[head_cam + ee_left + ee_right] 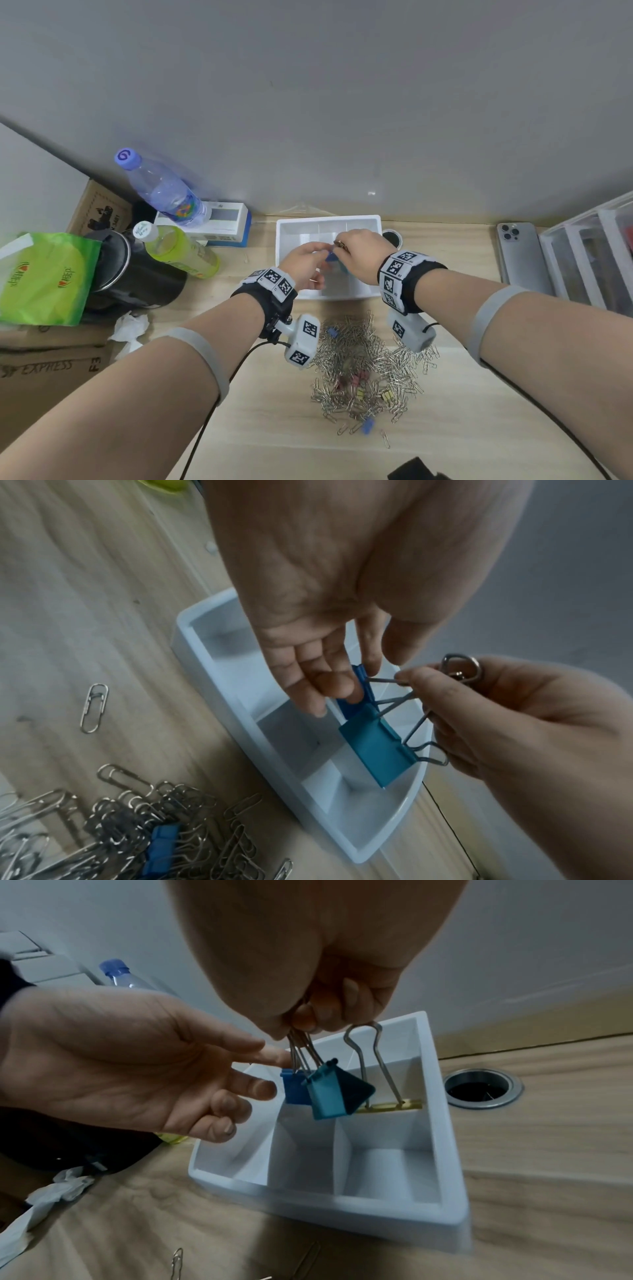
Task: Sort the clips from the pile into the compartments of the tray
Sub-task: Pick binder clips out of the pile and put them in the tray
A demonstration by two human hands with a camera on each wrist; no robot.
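Note:
The white compartment tray point(329, 219) stands at the back of the desk, with both hands above it. My right hand point(337, 255) pinches the wire handles of a teal binder clip point(329, 1093) and a small blue binder clip point(293, 1088), which hang over the tray's middle. A yellow clip point(390, 1106) sits at a right compartment, its handle reaching up to my right fingers. My left hand point(322, 253) reaches in with nearly straight fingers, fingertips point(337, 685) touching the blue clip point(359, 685). The clip pile point(366, 363) lies near me.
Two bottles point(161, 192), a black pot point(133, 274) and a green bag point(44, 277) crowd the left. A phone point(520, 257) and clear drawers point(589, 253) sit at the right. A round cable hole point(483, 1087) is beside the tray, and crumpled tissue point(130, 329) lies left of the pile.

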